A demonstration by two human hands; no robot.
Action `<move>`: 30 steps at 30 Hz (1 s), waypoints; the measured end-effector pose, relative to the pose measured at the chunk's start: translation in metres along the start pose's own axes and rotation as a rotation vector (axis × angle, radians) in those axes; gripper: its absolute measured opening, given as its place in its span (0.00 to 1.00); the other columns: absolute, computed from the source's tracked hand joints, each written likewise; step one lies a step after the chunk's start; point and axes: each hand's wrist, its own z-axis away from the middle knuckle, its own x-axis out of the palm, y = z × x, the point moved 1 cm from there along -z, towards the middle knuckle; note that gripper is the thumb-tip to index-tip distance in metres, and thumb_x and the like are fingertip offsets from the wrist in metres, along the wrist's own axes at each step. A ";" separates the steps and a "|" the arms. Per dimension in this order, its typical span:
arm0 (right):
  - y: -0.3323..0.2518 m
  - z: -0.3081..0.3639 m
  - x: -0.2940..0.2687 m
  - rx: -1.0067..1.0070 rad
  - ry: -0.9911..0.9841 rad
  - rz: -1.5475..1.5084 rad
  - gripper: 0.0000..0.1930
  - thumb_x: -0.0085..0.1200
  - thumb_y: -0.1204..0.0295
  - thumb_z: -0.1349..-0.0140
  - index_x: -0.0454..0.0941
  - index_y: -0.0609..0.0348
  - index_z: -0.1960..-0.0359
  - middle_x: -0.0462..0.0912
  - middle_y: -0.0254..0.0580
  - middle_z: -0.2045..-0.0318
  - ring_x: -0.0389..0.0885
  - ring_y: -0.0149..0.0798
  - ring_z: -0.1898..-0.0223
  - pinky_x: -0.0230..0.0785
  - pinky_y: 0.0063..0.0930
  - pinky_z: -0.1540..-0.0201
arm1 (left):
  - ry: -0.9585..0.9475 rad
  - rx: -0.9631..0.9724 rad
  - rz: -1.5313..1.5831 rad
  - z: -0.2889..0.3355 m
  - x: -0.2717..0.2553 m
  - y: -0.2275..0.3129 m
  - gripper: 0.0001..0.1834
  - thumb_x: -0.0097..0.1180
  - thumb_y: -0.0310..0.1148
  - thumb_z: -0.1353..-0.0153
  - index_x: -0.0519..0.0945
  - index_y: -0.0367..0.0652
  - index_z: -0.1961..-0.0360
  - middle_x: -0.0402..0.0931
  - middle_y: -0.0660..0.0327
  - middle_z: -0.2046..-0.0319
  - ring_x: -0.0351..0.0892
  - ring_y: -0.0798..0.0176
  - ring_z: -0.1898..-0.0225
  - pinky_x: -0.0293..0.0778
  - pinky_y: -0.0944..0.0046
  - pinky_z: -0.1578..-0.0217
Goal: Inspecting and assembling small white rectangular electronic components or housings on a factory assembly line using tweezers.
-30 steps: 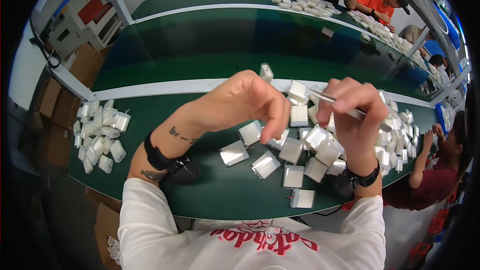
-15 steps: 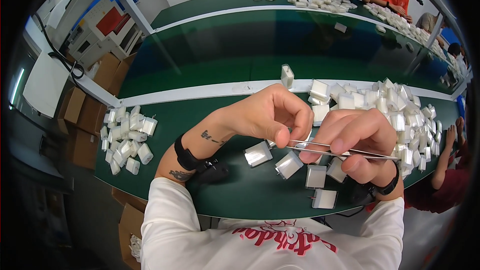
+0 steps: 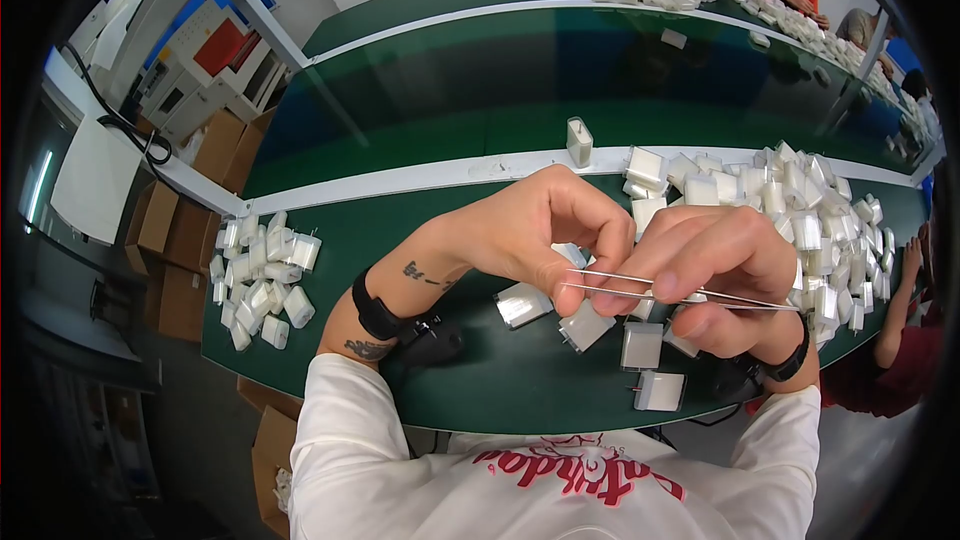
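Observation:
Slim metal tweezers [image 3: 625, 283] are gripped between the thumb and fingers of my right hand [image 3: 725, 265], their narrow prongs pointing left and slightly apart. The tips reach the thumb of my left hand [image 3: 545, 225], whose thumb and fingers are closed in a pinch. What this pinch holds is mostly hidden; a bit of pale plastic shows behind the fingers. Beneath both hands, several small white blocks in clear casings lie on the green tabletop, among them one block [image 3: 523, 304] left of the tweezers and another block [image 3: 660, 391] near the front edge.
A large heap of white blocks [image 3: 805, 230] lies at the right, a smaller pile [image 3: 260, 275] at the left. One block [image 3: 579, 142] stands on the white rail [image 3: 430, 176]. Other people sit across and at the right. Cardboard boxes [image 3: 185, 250] stand on the left floor.
The tweezers have shifted a little left and up, so their tips now overlap my left thumb. Their prongs look slightly wider apart. Both hands keep nearly the same pose.

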 end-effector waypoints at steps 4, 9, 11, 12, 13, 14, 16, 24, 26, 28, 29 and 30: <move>0.001 0.000 -0.001 -0.018 -0.009 0.005 0.10 0.56 0.69 0.33 0.70 0.55 0.55 0.87 0.52 0.63 0.86 0.42 0.66 0.72 0.30 0.64 | 0.004 0.010 0.003 0.000 -0.001 -0.001 0.26 0.79 0.50 0.58 0.80 0.40 0.75 0.77 0.68 0.74 0.75 0.71 0.69 0.71 0.65 0.60; 0.001 -0.001 -0.001 -0.066 -0.013 0.017 0.09 0.57 0.70 0.34 0.71 0.56 0.56 0.86 0.52 0.63 0.86 0.41 0.66 0.72 0.29 0.65 | -0.007 0.020 -0.002 0.000 -0.001 -0.001 0.26 0.78 0.51 0.57 0.80 0.40 0.74 0.77 0.68 0.74 0.75 0.71 0.69 0.71 0.66 0.61; 0.001 -0.001 -0.002 -0.074 -0.016 0.025 0.09 0.58 0.70 0.34 0.72 0.56 0.57 0.86 0.52 0.63 0.86 0.41 0.66 0.73 0.29 0.65 | -0.009 0.018 0.009 0.000 -0.002 -0.002 0.26 0.78 0.52 0.57 0.80 0.40 0.74 0.77 0.68 0.74 0.75 0.72 0.69 0.71 0.66 0.61; 0.001 -0.001 -0.003 -0.083 -0.018 0.035 0.09 0.58 0.71 0.34 0.72 0.57 0.57 0.86 0.53 0.63 0.85 0.41 0.66 0.73 0.29 0.65 | -0.012 0.015 0.017 0.000 -0.001 -0.003 0.27 0.78 0.52 0.57 0.80 0.40 0.74 0.77 0.68 0.74 0.75 0.72 0.69 0.71 0.67 0.61; 0.000 -0.001 -0.002 -0.083 -0.019 0.035 0.09 0.58 0.71 0.34 0.72 0.57 0.57 0.86 0.53 0.63 0.85 0.41 0.66 0.73 0.29 0.65 | -0.011 0.016 0.017 -0.001 -0.001 -0.003 0.27 0.78 0.52 0.57 0.80 0.40 0.74 0.77 0.68 0.74 0.75 0.72 0.69 0.71 0.67 0.61; -0.002 -0.001 -0.001 -0.071 -0.009 0.030 0.09 0.59 0.70 0.34 0.72 0.57 0.58 0.86 0.53 0.63 0.85 0.41 0.67 0.73 0.29 0.65 | -0.006 0.020 0.021 -0.001 -0.001 -0.003 0.27 0.78 0.52 0.57 0.80 0.40 0.74 0.77 0.68 0.74 0.75 0.72 0.69 0.71 0.67 0.61; -0.002 -0.001 0.000 -0.060 0.002 0.024 0.09 0.59 0.70 0.34 0.73 0.57 0.59 0.86 0.53 0.63 0.85 0.41 0.67 0.73 0.30 0.65 | 0.000 0.023 0.024 -0.001 -0.001 -0.003 0.27 0.78 0.52 0.57 0.80 0.40 0.74 0.77 0.68 0.74 0.75 0.72 0.70 0.71 0.67 0.62; -0.003 0.000 0.001 -0.046 0.006 0.027 0.09 0.60 0.70 0.35 0.74 0.56 0.59 0.87 0.52 0.64 0.84 0.40 0.67 0.73 0.30 0.65 | -0.003 0.012 0.033 0.000 0.000 -0.003 0.26 0.78 0.50 0.56 0.80 0.39 0.73 0.77 0.68 0.74 0.75 0.73 0.69 0.72 0.68 0.62; -0.002 0.001 0.000 -0.052 0.007 0.029 0.08 0.60 0.70 0.35 0.74 0.56 0.59 0.87 0.52 0.64 0.84 0.40 0.67 0.73 0.30 0.65 | -0.005 0.009 0.031 -0.001 0.000 -0.003 0.26 0.78 0.50 0.56 0.80 0.39 0.72 0.77 0.68 0.74 0.75 0.73 0.69 0.72 0.68 0.62; -0.002 0.000 0.000 -0.058 0.006 0.031 0.08 0.60 0.69 0.35 0.75 0.56 0.59 0.87 0.52 0.64 0.84 0.40 0.68 0.73 0.30 0.65 | -0.005 0.005 0.029 0.000 0.000 -0.002 0.26 0.78 0.50 0.56 0.80 0.39 0.72 0.77 0.68 0.73 0.75 0.73 0.69 0.72 0.67 0.61; -0.003 0.000 0.000 -0.059 0.004 0.047 0.08 0.60 0.69 0.35 0.75 0.56 0.59 0.87 0.52 0.64 0.84 0.39 0.68 0.73 0.29 0.65 | -0.004 0.009 0.031 0.000 0.000 -0.002 0.26 0.78 0.50 0.56 0.79 0.39 0.72 0.77 0.68 0.73 0.75 0.72 0.69 0.72 0.67 0.61; -0.003 0.000 -0.001 -0.060 0.003 0.064 0.08 0.60 0.69 0.35 0.75 0.56 0.59 0.87 0.52 0.64 0.84 0.39 0.68 0.73 0.29 0.66 | -0.004 0.013 0.033 0.000 0.000 -0.003 0.26 0.78 0.50 0.56 0.79 0.39 0.72 0.77 0.68 0.73 0.75 0.72 0.69 0.72 0.67 0.61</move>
